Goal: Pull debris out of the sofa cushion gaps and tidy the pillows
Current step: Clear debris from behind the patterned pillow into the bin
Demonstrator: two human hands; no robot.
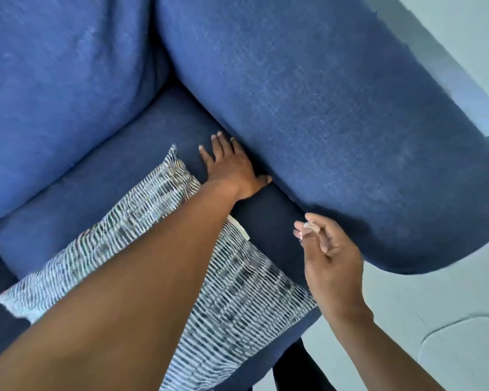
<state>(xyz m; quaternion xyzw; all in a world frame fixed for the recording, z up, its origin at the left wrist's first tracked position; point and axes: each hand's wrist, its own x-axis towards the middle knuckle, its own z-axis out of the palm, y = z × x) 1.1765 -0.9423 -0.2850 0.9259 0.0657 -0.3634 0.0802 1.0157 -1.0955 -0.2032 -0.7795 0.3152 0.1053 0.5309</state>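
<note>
A blue sofa fills the view. My left hand (232,167) lies flat with fingers spread on the seat cushion (102,190), right beside the gap along the armrest (336,114); its thumb touches the armrest. My right hand (328,255) hovers near the front end of that gap, fingertips pinched on a small pale scrap of debris (308,224). A white pillow with dark dashed stripes (237,292) lies on the seat under my left forearm.
The back cushion (54,94) rises at the upper left. Pale floor (421,300) shows at the right past the armrest, with a lighter curved patch at the lower right. A dark sofa leg (291,365) stands below the seat's front corner.
</note>
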